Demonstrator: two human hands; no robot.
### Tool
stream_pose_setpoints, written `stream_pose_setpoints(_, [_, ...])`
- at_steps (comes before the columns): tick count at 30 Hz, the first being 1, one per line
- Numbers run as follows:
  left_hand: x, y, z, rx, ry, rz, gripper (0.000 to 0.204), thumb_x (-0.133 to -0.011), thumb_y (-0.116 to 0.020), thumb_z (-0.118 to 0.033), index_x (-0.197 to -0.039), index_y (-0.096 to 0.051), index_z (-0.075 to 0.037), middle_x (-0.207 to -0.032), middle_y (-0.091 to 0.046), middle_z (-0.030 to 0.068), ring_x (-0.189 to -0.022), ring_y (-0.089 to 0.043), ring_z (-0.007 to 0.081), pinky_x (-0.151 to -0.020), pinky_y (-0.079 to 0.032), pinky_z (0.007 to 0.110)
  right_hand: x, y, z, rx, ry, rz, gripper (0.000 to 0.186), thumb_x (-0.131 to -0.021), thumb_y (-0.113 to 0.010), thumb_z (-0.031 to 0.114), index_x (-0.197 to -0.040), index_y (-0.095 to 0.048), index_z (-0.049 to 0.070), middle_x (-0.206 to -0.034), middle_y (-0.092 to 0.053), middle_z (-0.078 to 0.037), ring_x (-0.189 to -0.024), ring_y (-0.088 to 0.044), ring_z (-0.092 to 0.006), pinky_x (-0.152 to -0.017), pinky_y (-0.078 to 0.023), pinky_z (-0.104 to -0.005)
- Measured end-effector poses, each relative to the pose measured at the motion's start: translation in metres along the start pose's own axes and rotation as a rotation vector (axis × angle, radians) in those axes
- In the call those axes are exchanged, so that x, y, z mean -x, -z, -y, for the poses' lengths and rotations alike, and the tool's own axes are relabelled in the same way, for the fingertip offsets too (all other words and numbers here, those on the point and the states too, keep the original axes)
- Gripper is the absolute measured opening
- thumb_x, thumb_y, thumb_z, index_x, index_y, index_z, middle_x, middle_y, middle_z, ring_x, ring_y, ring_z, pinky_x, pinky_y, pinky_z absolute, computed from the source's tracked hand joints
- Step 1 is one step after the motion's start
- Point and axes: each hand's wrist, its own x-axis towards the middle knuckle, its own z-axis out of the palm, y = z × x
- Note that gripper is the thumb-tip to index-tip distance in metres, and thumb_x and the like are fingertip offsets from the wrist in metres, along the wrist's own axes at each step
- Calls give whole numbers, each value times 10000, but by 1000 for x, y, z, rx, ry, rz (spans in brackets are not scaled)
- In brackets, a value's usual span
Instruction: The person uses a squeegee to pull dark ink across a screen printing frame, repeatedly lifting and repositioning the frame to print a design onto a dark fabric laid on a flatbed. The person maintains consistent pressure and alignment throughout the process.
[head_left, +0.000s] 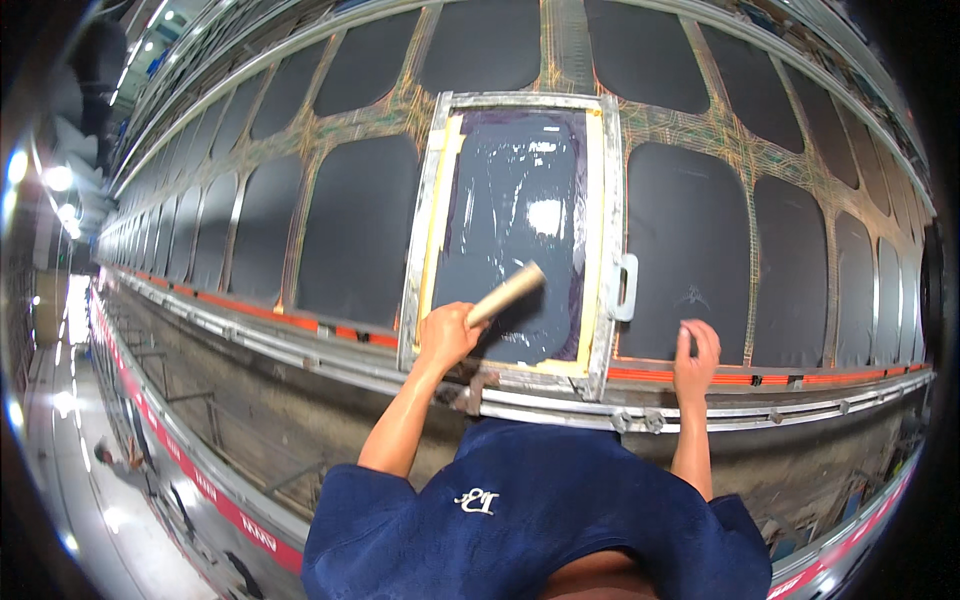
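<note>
My left hand point(447, 335) is closed round one end of a pale wooden squeegee point(508, 292), held slantwise over the near part of a screen-printing frame. Under it, wet, glossy dark ink lies over the frame's mesh point(512, 190), and a dark patch below the wood hides whether its edge touches. The metal screen frame point(608, 150) has yellowish tape along its inner sides. To the right of it, my right hand point(697, 352) hovers near the lower edge of a dark panel point(690, 240), fingers loosely bent, thumb apart, nothing seen in them.
A long printing table carries rows of dark rounded panels point(360, 225) divided by coloured lines. A pale grey handle point(624, 287) sits on the frame's right side. Metal rails point(550, 411) run along the table's near edge. Far left, a person point(125, 465) is beyond a red-banded rail.
</note>
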Motion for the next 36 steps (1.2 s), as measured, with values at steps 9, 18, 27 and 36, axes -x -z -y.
stream_pose_setpoints(9, [-236,29,32,-67,-570,5,151,-773,-821,-225,-878,-765,-132,-810,-714,104,-804,-697,338,-728,-556,476,-204,-186,149,165,480,648,541,-730,-853,421,-1092,-697,50,-958,-697,-160,-924,-663,-366,-831,-529,-493])
stream_pose_setpoints(18, [-422,48,37,-152,-589,4,376,-724,-857,-305,-1044,-785,-121,-929,-751,179,-900,-721,377,-834,-565,482,-378,-294,120,290,465,664,333,-755,-847,271,-968,-741,38,-883,-728,-217,-899,-711,-406,-819,-554,-482])
stream_pose_setpoints(27, [-435,34,37,-213,-554,40,394,-710,-853,-366,-1028,-786,-144,-868,-744,170,-844,-720,379,-772,-565,486,-374,-303,121,273,369,718,311,-767,-849,213,-1019,-752,59,-882,-738,-201,-880,-717,-383,-791,-555,-449])
stream_pose_setpoints(36, [-264,17,41,-116,-507,119,305,-740,-841,-301,-992,-790,-137,-797,-728,155,-814,-719,367,-745,-567,470,-224,-239,128,257,361,806,236,-747,-811,200,-909,-748,41,-779,-715,-209,-788,-716,-398,-753,-567,-476])
